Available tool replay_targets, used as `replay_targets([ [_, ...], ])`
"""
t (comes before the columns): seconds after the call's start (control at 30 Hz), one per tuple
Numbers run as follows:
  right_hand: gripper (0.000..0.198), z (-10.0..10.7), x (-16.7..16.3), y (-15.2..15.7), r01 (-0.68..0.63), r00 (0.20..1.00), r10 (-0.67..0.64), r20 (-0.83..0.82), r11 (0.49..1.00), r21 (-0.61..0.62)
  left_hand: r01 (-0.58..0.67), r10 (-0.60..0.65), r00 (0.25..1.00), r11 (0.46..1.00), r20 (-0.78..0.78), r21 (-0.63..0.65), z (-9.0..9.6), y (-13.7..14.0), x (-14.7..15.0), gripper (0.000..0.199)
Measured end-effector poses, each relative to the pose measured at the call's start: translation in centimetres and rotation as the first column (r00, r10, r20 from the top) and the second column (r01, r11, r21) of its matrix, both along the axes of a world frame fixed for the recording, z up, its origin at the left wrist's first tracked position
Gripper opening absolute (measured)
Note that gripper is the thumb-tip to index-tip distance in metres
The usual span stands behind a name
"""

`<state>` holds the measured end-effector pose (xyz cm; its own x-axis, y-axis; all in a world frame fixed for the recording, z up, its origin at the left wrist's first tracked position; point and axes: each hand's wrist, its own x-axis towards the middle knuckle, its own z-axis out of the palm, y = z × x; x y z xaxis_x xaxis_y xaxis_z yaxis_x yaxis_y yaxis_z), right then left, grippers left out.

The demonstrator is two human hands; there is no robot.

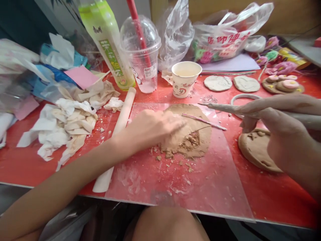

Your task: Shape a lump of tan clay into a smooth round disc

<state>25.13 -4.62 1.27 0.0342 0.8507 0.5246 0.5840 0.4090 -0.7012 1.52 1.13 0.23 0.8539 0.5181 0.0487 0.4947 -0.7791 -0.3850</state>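
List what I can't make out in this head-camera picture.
All in the head view:
Left hand: fingertips blurred; whether they press the clay sheet is unclear.
Large clay disc: right part hidden behind the right hand.
Tool: grip partly covered by fingers; back end cut off by the right edge.
Bottle: top cut off by the upper edge.

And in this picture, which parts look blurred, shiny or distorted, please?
In the head view, the left hand looks blurred, probably by motion; in the head view, pale highlights on the dome-lidded cup; there too, the green bottle leans outward, perhaps lens distortion.
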Motion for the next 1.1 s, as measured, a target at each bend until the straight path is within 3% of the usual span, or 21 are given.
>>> replay_targets([
  [0.07, 0.016, 0.1, -0.3, -0.1, 0.003, 1.0, -0.003, -0.007, 1.0, 0.022, -0.063, 0.062, 0.998, 0.997, 0.031, 0.038, -0.1, 0.1, 0.0, 0.035],
  [0.2, 0.016, 0.2, -0.5, -0.1, 0.01, 1.0, -0.01, 0.027, 1.0, -0.013, 0.096, -0.094, 0.995, 0.993, 0.028, -0.068, -0.3, 0.2, 0.2, 0.039],
  [0.33, 0.017, -0.3, -0.2, 0.2, 0.011, 1.0, -0.013, 0.023, 0.998, 0.058, -0.059, 0.06, 0.998, 0.998, 0.037, -0.028, -0.4, 0.2, 0.6, 0.034],
  [0.5, 0.018, -0.4, -0.2, 0.3, -0.01, 1.0, 0.008, 0.03, 0.999, 0.04, 0.132, -0.128, 0.991, 0.986, 0.045, -0.103, -0.5, 0.3, 0.8, 0.038],
  [0.63, 0.018, 0.2, -0.6, -0.2, 0.022, 0.999, -0.021, 0.029, 0.999, -0.028, -0.017, 0.019, 0.998, 1.0, 0.066, -0.021, -0.8, 0.4, 0.7, 0.037],
  [0.77, 0.016, 0.2, -0.6, -0.3, 0.006, 0.999, -0.005, 0.037, 0.999, -0.037, 0.131, -0.125, 0.99, 0.987, 0.067, -0.094, -1.0, 0.4, 0.7, 0.039],
  [0.93, 0.017, 0.0, -0.5, -0.3, 0.015, 1.0, -0.015, 0.026, 1.0, -0.011, -0.036, 0.036, 0.994, 0.999, 0.099, -0.005, -1.0, 0.7, 0.7, 0.034],
  [1.03, 0.018, 0.1, -0.4, -0.3, 0.009, 1.0, -0.009, 0.027, 1.0, -0.008, 0.119, -0.114, 0.99, 0.991, 0.085, -0.055, -1.1, 0.7, 0.7, 0.036],
  [1.1, 0.019, 0.1, -0.3, -0.2, -0.032, 0.999, 0.032, 0.008, 0.999, -0.033, 0.15, -0.144, 0.985, 0.987, 0.092, -0.063, -1.0, 0.7, 0.6, 0.037],
])
